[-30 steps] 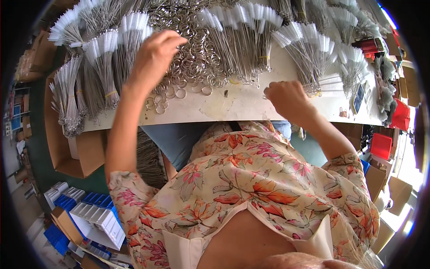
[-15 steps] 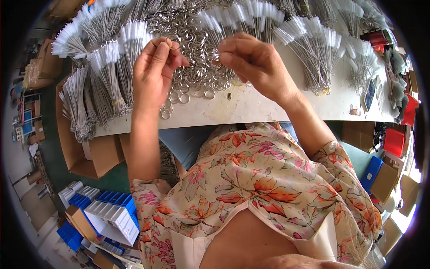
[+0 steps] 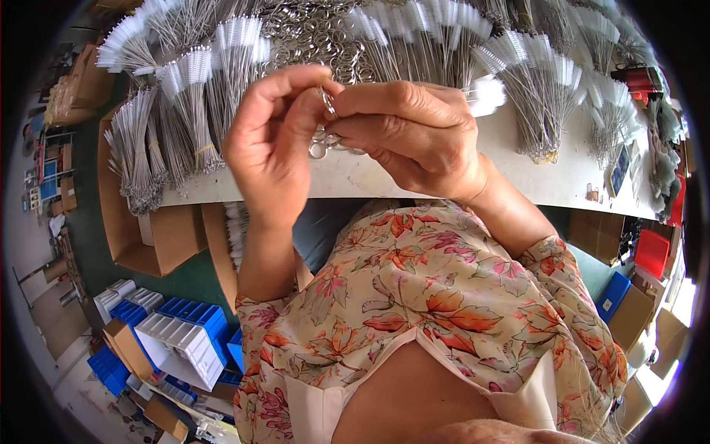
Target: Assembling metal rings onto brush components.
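My left hand [image 3: 277,137] is closed in front of me, a small silver metal ring [image 3: 328,102] pinched between thumb and index finger. Meeting it from the right, my right hand [image 3: 418,129] has its fingertips pressed together at that ring. Behind the right knuckles a blurred white brush head [image 3: 486,96] sticks out, seemingly from a wire brush held in this hand; its stem is hidden by the fingers. Beyond both hands lies a pile of silver rings [image 3: 314,37] on the white table [image 3: 355,177].
Bundles of white-bristled wire brushes [image 3: 188,96] flank the pile, with more bundles [image 3: 540,103] at the right. A cardboard box [image 3: 148,248] stands below the left table edge. Blue and white plastic bins [image 3: 181,344] are lower left; a red bin [image 3: 652,253] is at the right.
My hands, apart before, have come together at the ring. The right hand has moved left and slightly down. A white brush head now shows behind it.
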A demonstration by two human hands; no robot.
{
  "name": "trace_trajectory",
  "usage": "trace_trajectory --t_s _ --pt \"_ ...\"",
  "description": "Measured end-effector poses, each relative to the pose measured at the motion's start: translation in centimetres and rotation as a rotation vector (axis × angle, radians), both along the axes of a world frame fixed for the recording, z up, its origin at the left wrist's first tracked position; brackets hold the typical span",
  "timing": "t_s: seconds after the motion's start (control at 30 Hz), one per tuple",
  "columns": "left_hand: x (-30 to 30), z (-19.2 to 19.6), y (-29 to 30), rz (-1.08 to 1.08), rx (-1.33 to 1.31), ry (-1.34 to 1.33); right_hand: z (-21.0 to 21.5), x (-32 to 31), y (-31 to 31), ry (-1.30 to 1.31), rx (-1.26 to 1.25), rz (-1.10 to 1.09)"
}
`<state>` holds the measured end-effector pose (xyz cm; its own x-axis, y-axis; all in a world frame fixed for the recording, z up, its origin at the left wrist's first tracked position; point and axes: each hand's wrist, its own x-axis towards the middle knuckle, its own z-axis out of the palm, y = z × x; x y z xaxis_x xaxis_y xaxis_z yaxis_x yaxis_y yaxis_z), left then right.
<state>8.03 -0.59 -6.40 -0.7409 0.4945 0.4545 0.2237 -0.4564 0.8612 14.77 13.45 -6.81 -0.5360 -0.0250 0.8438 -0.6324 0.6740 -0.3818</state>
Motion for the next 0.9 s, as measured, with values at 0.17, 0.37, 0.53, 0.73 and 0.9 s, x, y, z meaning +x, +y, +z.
trace_trajectory --t_s 0.17,0.37,0.53,0.73,0.9 --pt "-0.2 1.1 -1.7 0.000 -0.075 0.123 1.0 -0.1 0.4 0.096 0.156 -0.011" --pt "-0.1 2.1 -2.5 0.017 -0.216 0.185 1.4 0.2 0.1 -0.002 0.242 0.029" --pt "0.2 1.6 -2.9 0.038 -0.104 0.178 4.5 1.1 0.1 -0.777 -0.800 0.420" --pt "0.2 1.4 -2.7 0.164 -0.154 0.263 3.9 0.3 -1.2 -0.851 -0.991 0.461" --pt "-0.6 1.3 -3.2 0.106 -0.221 0.219 3.4 -0.1 -0.3 -0.881 -0.732 0.384"
